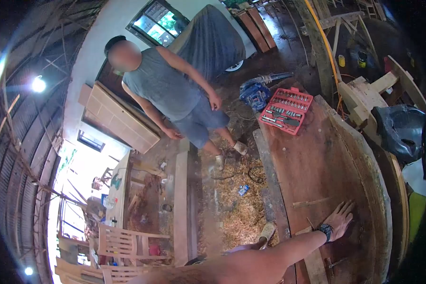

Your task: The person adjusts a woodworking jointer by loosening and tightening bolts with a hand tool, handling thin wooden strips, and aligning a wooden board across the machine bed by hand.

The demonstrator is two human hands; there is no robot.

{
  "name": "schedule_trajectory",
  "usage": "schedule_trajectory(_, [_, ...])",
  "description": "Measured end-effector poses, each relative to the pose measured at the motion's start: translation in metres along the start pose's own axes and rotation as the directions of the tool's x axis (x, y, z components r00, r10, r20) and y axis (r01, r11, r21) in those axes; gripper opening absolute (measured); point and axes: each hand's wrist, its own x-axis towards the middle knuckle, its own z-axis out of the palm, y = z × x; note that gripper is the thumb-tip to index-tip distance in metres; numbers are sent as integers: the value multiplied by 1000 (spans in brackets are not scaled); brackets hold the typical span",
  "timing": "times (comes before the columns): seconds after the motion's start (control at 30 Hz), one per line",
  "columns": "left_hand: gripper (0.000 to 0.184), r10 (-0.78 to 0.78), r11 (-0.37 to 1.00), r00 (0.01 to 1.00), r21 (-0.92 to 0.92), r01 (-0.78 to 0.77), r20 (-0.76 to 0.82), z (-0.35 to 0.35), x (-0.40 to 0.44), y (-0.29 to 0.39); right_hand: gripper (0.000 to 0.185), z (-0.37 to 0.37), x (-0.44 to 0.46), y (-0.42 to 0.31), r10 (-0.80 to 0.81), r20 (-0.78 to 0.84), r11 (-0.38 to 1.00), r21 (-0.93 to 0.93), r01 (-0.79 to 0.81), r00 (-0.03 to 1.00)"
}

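My left hand [340, 221] rests with its fingers spread on a large reddish-brown wooden slab [312, 165], a dark watch [325, 232] around its wrist. Thin wood strips [312, 202] lie on the slab near the fingers, and a paler board [315, 265] passes beneath my forearm. At the slab's far end sits an opened red socket set case [286, 111] holding rows of sockets and a ratchet. No part of my right hand shows.
Across the slab stands a person [170, 90] with arms lowered. Beside the case is a blue tool [255, 95]. Wood shavings [239, 213] cover the floor. Wooden chairs [123, 241] stand lower left, a wooden frame [369, 94] and black plastic bag [402, 130] at right. A clog [267, 231] shows beside my arm.
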Motion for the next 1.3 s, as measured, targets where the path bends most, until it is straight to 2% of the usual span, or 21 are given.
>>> schedule_trajectory(0.03, [44, 9, 1000, 1000, 6, -9, 2, 1, -2, -1, 44, 26, 1, 34, 47, -59, 982, 183, -36, 997])
schedule_trajectory(0.1, [44, -56, 995, 997, 89, 52, 49, 6, -4, -9, 45, 74, -8, 117, 133, -179, 849, 528, -19, 975])
schedule_trajectory(0.13, [44, -58, 993, 994, 103, 49, 89, 11, 1, -1, 45, 93, -18, 161, 170, -232, 787, 617, 10, 958])
schedule_trajectory(0.2, [38, -85, 996, 995, 15, 84, 48, -5, -5, 0, 46, 130, -40, 231, 184, -274, 702, 709, 69, 944])
schedule_trajectory(0.23, [35, -98, 995, 995, -30, 99, 27, -10, -6, -1, 46, 92, -48, 228, 185, -265, 691, 719, 67, 946])
schedule_trajectory(0.27, [32, -65, 998, 995, 14, 64, 71, 3, 0, -14, 48, 74, -51, 211, 203, 76, 461, 872, -164, 976])
schedule_trajectory(0.3, [29, -22, 999, 993, 50, 16, 119, 32, 1, -17, 43, 79, -47, 210, 240, 59, 566, 802, -190, 969])
schedule_trajectory(0.33, [30, -143, 988, 963, 90, 126, 227, -5, 5, 1, 44, 96, -48, 218, 229, -34, 694, 707, -139, 973])
schedule_trajectory(0.37, [31, -1, 964, 991, 264, -34, 133, 37, 5, -23, 43, 75, -39, 211, 196, 91, 492, 852, -178, 976])
schedule_trajectory(0.4, [35, -15, 994, 998, 107, 22, -61, 45, 9, -32, 42, 127, -37, 222, 245, 24, 676, 712, -189, 969])
schedule_trajectory(0.43, [39, 58, 960, 988, 278, -16, -144, 58, 11, -44, 39, 164, -37, 231, 200, -96, 630, 775, -53, 975])
schedule_trajectory(0.53, [33, 116, 962, 965, 270, -49, -236, 35, 16, -40, 33, 78, -24, 197, 154, -143, 698, 716, -5, 978])
schedule_trajectory(0.57, [32, 94, 966, 967, 256, -31, -237, 33, 16, -44, 32, 44, -25, 184, 149, -139, 644, 765, 11, 979])
schedule_trajectory(0.67, [28, 81, 971, 960, 239, -15, -268, 49, 5, -25, 24, 37, -34, 209, 99, -109, 405, 912, 60, 989])
schedule_trajectory(0.77, [38, 111, 965, 957, 259, -40, -267, 46, 5, -28, 16, 36, -32, 195, 172, -253, 528, 840, 128, 952])
schedule_trajectory(0.8, [38, 99, 966, 962, 256, -31, -256, 45, 6, -28, 13, 30, -32, 193, 147, -263, 598, 791, 126, 953])
schedule_trajectory(0.9, [34, 68, 969, 970, 249, -8, -233, 43, 6, -28, 12, 18, -32, 187, 169, -344, 639, 752, 163, 924])
schedule_trajectory(1.0, [26, 86, 973, 962, 229, -25, -259, 41, 5, -23, 11, 18, -35, 182, 305, -153, 432, 902, 6, 940])
schedule_trajectory(1.1, [26, 141, 969, 940, 239, -66, -309, 37, 6, -21, 10, 10, -31, 180, 326, -203, 457, 889, 34, 923])
schedule_trajectory(1.2, [26, 158, 973, 932, 213, -90, -325, 34, 4, -17, 20, 25, -31, 184, 156, -118, 383, 922, 50, 981])
schedule_trajectory(1.3, [25, 145, 978, 936, 192, -86, -320, 42, 8, -25, 36, 24, -27, 176, 164, -218, 714, 699, 37, 962])
